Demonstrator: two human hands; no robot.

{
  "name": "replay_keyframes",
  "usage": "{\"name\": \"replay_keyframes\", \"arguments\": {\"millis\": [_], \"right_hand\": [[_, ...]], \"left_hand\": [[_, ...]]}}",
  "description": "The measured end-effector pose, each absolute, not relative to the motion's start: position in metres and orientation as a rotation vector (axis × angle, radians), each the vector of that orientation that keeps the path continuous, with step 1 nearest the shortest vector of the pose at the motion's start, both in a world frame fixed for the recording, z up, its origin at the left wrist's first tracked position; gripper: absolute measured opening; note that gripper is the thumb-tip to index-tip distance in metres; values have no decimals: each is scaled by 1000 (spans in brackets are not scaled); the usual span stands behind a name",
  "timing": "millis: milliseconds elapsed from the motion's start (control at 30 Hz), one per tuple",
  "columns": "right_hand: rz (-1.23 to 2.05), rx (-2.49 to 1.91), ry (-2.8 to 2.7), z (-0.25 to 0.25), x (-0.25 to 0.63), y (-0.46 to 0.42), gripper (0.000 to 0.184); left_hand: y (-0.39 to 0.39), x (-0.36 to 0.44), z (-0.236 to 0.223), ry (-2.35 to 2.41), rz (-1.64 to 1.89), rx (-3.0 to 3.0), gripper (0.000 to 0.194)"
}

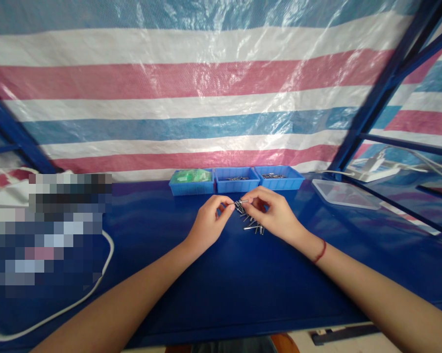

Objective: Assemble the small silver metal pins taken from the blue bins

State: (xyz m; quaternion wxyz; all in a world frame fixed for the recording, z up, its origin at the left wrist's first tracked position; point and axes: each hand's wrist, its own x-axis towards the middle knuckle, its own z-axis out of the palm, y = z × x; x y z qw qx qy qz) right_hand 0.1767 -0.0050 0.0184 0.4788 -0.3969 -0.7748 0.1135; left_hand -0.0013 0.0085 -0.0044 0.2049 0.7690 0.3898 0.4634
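Tabletop [221, 299] is flat, dark blue and slightly glossy. Sheeting [199, 81] with blue, white and red stripes forms the rear wall, creased and reflective. Blue metal posts [377, 105] slope at both sides. A white cable [110, 252] loops along the left side; the area beside it is pixelated and cannot be read. A translucent lid [342, 194] lies at the right rear.

Count: three blue bins, side by side at the rear edge. The left bin [191, 188] contains green packets [193, 175], number not readable. The middle bin [237, 186] and the right bin [282, 184] each contain small metal parts, too fine to count. One loose pile [257, 227] lies on the tabletop in front of the bins, partly behind the right hand [274, 211]; its exact count cannot be told. Hands: two. Red bracelet [320, 251]: one, on the right wrist.

Pin [242, 201]: slender, silver-grey, metallic; located between the two hands, above the pile. The left hand [208, 220] pinches its left end between thumb and index finger. The right hand pinches its right end likewise. Whether it comprises one piece or two cannot be told.
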Motion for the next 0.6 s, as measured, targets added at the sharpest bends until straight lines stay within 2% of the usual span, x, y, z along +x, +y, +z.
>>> {"name": "replay_keyframes", "arguments": {"millis": [200,367,433,600], "right_hand": [[140,-884,-1995,27,175,-14,8],[148,-1040,-2050,27,183,-5,13],[198,-1197,-1918,24,193,8,17],[162,-1509,-1387,13,235,50,30]], "left_hand": [[9,-1,-5,1066,1217,2149,13],[8,0,-4,1128,1234,2115,17],[5,1,-3,1142,1232,2134,22],[-2,4,-1,943,981,2481,20]]}}
